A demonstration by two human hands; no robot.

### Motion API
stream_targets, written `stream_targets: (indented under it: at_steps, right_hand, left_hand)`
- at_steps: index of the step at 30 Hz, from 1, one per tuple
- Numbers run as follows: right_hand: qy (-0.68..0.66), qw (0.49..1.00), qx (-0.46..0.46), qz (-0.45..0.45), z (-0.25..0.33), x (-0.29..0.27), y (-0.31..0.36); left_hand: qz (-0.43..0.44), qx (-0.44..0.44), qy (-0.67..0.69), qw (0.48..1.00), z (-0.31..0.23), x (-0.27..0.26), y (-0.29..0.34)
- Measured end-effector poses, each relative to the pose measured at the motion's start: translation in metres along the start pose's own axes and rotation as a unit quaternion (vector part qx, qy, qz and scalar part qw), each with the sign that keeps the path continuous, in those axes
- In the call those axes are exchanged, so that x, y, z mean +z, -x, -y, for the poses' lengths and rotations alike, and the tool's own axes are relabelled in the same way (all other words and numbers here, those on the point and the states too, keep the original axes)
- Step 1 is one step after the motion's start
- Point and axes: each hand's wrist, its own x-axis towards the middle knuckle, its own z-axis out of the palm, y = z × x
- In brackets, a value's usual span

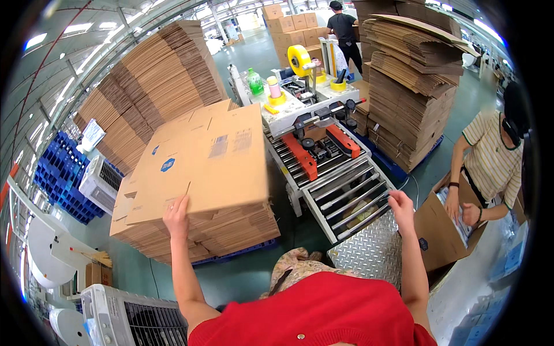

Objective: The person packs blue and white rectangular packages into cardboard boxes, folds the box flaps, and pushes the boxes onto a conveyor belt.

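Observation:
My left hand [176, 216] is at the near edge of a flattened cardboard box [199, 164], its fingers closed on that edge. This box lies on top of a stack of flat cartons [231, 229], close in front of me on the left. My right hand [401, 209] is raised beside the right rail of a roller conveyor [352, 202]. Its fingers are curled, and whatever they may hold is too small to make out. Behind the rollers stands a carton-sealing machine [320, 147] with red-orange side guides and a yellow tape roll [299, 60].
Tall stacks of flat cartons rise at the back left [156, 75] and back right [410, 98]. A co-worker [490, 155] on the right reaches into an open carton [441, 228]. A diamond-plate metal sheet [369, 248] adjoins the conveyor. An air cooler [135, 314] stands at lower left.

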Motion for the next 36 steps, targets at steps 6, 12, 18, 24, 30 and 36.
stream_targets:
  at_steps: [6,12,18,24,30,36]
  right_hand:
    - [0.358,0.833,-0.420,-0.038,0.236,0.083,0.023]
    - [0.444,0.797,-0.383,-0.145,0.219,0.051,-0.004]
    - [0.553,0.809,-0.147,-0.135,0.198,-0.051,0.043]
    - [0.651,0.736,0.013,-0.184,0.121,-0.109,0.133]
    - [0.665,0.681,-0.048,-0.304,0.088,-0.070,0.181]
    - [0.619,0.751,0.216,-0.086,0.131,-0.080,0.182]
  left_hand:
    - [-0.013,0.196,-0.019,0.980,-0.132,-0.045,-0.182]
    - [0.017,0.401,0.173,0.899,-0.252,-0.051,-0.262]
    - [0.038,0.411,0.341,0.844,-0.304,0.060,-0.303]
    - [0.204,0.497,0.522,0.662,-0.428,0.146,-0.231]
    - [0.217,0.513,0.535,0.635,-0.468,0.157,-0.159]
    - [0.079,0.536,0.555,0.632,-0.480,0.152,-0.166]
